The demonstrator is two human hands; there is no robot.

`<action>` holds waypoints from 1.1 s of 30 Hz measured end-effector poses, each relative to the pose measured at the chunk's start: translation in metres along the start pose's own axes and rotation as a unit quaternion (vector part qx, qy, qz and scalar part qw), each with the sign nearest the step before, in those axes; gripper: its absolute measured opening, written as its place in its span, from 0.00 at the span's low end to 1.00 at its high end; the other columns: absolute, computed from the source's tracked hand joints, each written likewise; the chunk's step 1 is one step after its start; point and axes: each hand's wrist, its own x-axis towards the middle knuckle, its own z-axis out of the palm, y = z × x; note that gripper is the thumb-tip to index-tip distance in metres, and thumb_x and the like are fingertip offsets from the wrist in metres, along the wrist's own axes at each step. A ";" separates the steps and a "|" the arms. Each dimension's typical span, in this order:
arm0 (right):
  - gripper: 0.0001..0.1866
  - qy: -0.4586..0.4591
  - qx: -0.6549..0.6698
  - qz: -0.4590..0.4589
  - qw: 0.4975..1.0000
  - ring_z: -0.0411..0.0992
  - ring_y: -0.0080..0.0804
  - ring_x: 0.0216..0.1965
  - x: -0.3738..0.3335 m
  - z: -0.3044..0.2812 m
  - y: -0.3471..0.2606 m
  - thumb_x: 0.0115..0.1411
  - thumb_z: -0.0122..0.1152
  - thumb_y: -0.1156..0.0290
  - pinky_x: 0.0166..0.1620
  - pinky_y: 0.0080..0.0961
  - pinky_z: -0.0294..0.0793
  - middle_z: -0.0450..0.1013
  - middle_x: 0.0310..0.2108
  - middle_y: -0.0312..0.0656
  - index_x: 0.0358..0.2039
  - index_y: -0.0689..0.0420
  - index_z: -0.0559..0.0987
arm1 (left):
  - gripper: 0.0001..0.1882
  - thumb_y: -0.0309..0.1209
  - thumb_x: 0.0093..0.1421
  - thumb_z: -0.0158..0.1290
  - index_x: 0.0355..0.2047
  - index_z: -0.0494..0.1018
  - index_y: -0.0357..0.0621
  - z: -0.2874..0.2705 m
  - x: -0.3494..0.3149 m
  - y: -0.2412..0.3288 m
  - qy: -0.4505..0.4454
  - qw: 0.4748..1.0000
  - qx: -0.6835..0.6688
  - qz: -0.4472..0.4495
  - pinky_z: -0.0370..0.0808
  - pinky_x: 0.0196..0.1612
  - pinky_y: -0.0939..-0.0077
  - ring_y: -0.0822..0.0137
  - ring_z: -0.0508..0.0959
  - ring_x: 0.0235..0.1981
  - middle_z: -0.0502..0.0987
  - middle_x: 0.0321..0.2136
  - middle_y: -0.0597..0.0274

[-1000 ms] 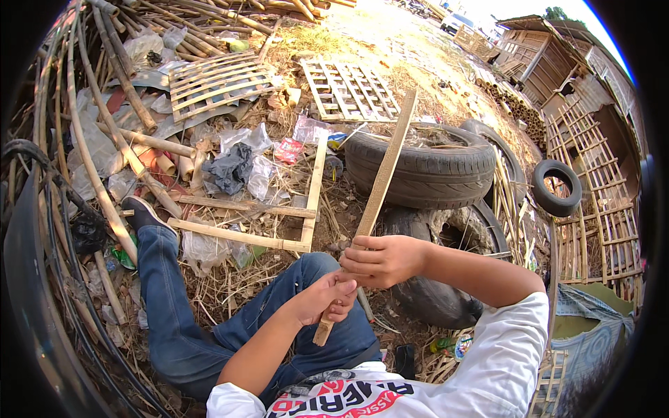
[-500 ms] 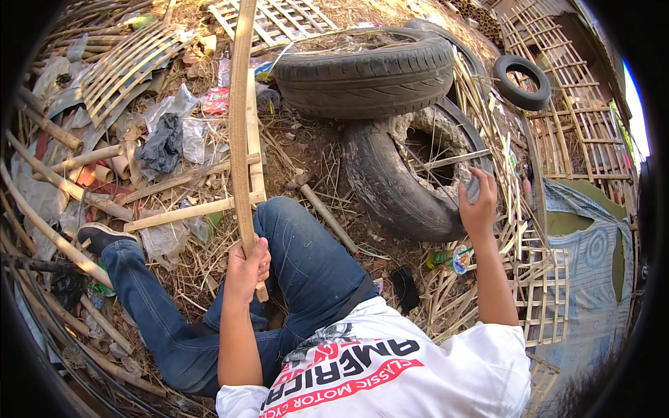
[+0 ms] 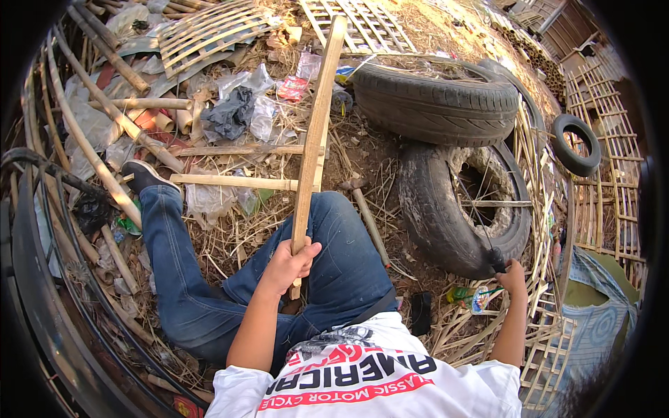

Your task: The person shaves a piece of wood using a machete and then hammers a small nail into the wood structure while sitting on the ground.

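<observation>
My left hand (image 3: 287,266) is closed round the lower end of a long wooden batten (image 3: 317,125), which rises tilted in front of my bent knee. On the right, my right hand (image 3: 513,277) grips a tool with a black handle (image 3: 495,260). A thin dark shaft or blade seems to run from it across the worn tyre (image 3: 435,209); its exact kind is unclear. That tyre lies beside my right hand, with a pale, crusted inner rim and a bamboo strip across its opening.
A second tyre (image 3: 439,108) rests behind the worn one, and a small tyre (image 3: 576,145) lies at far right. Bamboo poles (image 3: 132,132), plastic bags and slatted panels (image 3: 209,35) cover the left. A green-and-white wrapper (image 3: 474,298) lies near my right hand. Black tubing (image 3: 63,306) curves at left.
My right hand has gone from open fingers at the worn tyre's rim to gripping the black-handled tool, nearer me. My left hand still holds the batten, now tilted to the right. The view has shifted left.
</observation>
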 end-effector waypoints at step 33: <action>0.23 0.262 0.028 -0.713 0.650 0.68 0.41 0.24 -0.134 -0.048 -0.333 0.16 0.68 0.71 0.32 0.35 0.71 0.66 0.17 0.39 0.20 0.55 0.70 | 0.18 0.34 0.56 0.63 0.23 0.63 0.44 0.050 -0.043 0.022 0.060 0.964 0.208 0.157 0.59 0.25 0.80 0.79 0.59 0.22 0.60 0.19 0.74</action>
